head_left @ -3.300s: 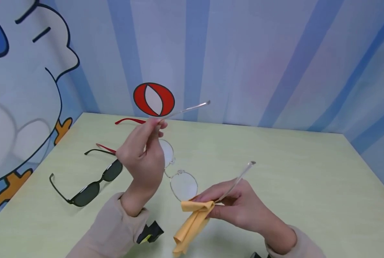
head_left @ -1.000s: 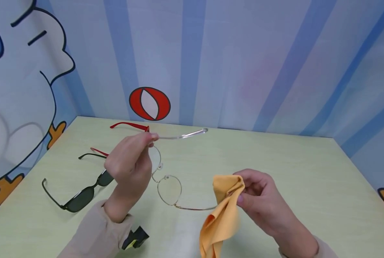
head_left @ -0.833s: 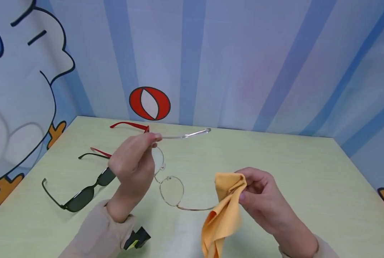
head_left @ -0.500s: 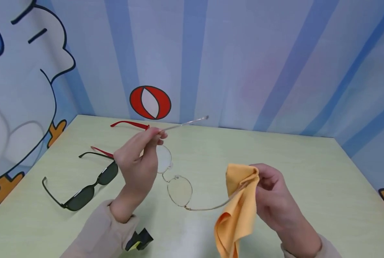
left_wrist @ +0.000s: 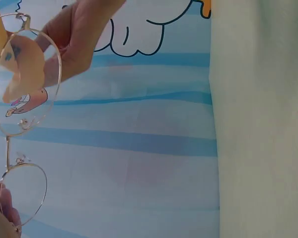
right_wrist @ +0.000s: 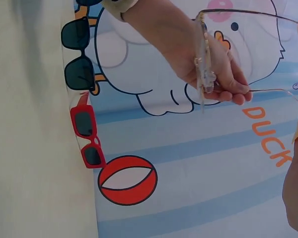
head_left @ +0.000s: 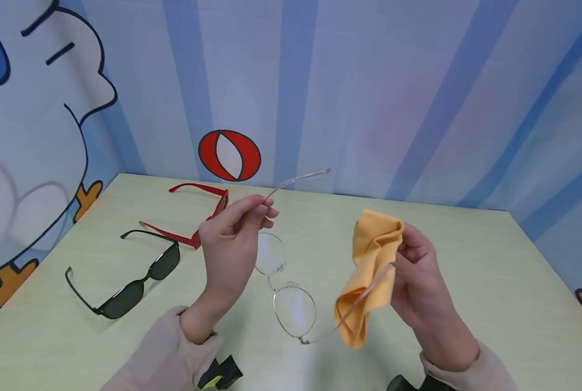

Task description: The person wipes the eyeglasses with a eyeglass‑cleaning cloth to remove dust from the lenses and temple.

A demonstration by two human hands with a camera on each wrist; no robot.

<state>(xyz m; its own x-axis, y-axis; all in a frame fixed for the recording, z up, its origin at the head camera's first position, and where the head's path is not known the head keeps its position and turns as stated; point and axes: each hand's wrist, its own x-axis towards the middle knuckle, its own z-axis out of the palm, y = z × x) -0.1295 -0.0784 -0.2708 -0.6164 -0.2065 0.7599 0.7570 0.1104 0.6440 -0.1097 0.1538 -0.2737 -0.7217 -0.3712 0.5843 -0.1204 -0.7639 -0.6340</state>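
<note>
My left hand (head_left: 229, 255) pinches one temple arm of thin gold-rimmed eyeglasses (head_left: 294, 312), whose clear tip points up and right. The round lenses hang below and right of that hand, clear of the table. My right hand (head_left: 423, 293) holds a bunched orange cleaning cloth (head_left: 371, 260) between thumb and fingers. The other temple arm crosses in front of the cloth, its tip right at the right thumb. In the left wrist view, the cloth (left_wrist: 27, 64) shows through one round lens. The right wrist view has the glasses (right_wrist: 201, 59) edge-on beside the left hand (right_wrist: 218, 74).
Black sunglasses (head_left: 126, 300) lie unfolded on the pale table (head_left: 467, 304) at the left. Behind them lie red sunglasses (head_left: 190, 239), partly covered by the left hand. A blue cartoon-printed backdrop (head_left: 349, 98) rises behind the table's far edge.
My right hand and the cloth have risen. The temple arm, held in the cloth's fold before, now shows in front of it. My left hand and the glasses have shifted right, uncovering more red sunglasses.
</note>
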